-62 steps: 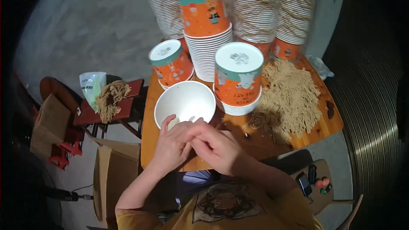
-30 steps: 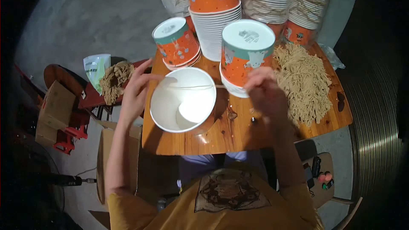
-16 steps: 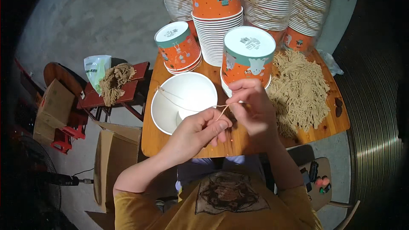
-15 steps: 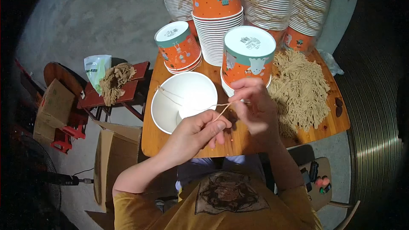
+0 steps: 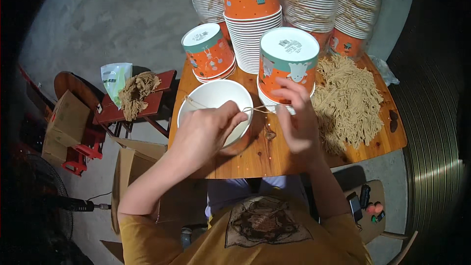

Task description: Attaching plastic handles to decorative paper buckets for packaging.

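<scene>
A white-lined paper bucket (image 5: 214, 88) stands open on the wooden table, tipped slightly. A thin tan cord (image 5: 260, 110) runs through its rim; one knotted end shows at the left side of the rim. My left hand (image 5: 203, 130) is closed on the cord over the bucket's near side and hides part of it. To the right, my right hand (image 5: 299, 120) holds the other stretch between thumb and a finger, its upper fingers extended. Between the hands the cord forms a small narrow loop. Behind my right hand stands an upside-down orange bucket (image 5: 289, 49).
A heap of tan cords (image 5: 351, 103) lies at the table's right. Nested orange buckets (image 5: 252, 39) and a shorter stack (image 5: 208, 54) stand behind. Bagged bucket stacks (image 5: 311, 5) rise at the back. Left are a red bench (image 5: 159, 103) with cords and a cardboard box (image 5: 130, 172).
My left hand has moved up and left, over the bucket, with the cord. The hands are farther apart, and the right hand's upper fingers have straightened.
</scene>
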Motion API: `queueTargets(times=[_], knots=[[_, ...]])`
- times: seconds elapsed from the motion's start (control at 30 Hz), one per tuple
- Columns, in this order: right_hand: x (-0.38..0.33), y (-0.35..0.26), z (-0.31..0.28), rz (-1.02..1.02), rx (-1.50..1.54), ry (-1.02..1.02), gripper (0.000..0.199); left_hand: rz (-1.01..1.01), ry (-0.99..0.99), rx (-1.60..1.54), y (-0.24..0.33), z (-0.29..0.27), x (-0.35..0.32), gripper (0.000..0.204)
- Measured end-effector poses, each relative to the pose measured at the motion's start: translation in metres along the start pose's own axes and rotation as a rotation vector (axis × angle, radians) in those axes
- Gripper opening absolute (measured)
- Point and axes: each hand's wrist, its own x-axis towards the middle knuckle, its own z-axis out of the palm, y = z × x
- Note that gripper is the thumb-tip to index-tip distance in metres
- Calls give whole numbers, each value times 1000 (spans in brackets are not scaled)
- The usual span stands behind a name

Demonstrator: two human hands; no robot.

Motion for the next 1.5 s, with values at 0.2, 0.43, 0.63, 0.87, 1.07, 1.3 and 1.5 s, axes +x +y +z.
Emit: queueTargets(times=[0.2,0.43,0.63,0.87,1.07,1.3,1.5], knots=[[5,-32,4,501,546,-297,27,253,-102,99,12,-3,22,29],[-6,-14,8,359,361,-207,20,403,-118,249,15,-5,26,28],[-8,-13,5,518,553,-319,9,322,-86,72,7,-2,22,19],[-11,-14,2,542,662,-271,8,-115,-99,-603,-5,5,16,15],[-18,-19,10,343,567,-196,5,-558,-580,-1038,10,-3,18,39],[-10,-27,-2,195,292,-243,3,-597,-578,-1066,5,1,20,33],[-17,-24,-2,144,263,-186,6,-608,-709,-1062,7,-1,18,39]])
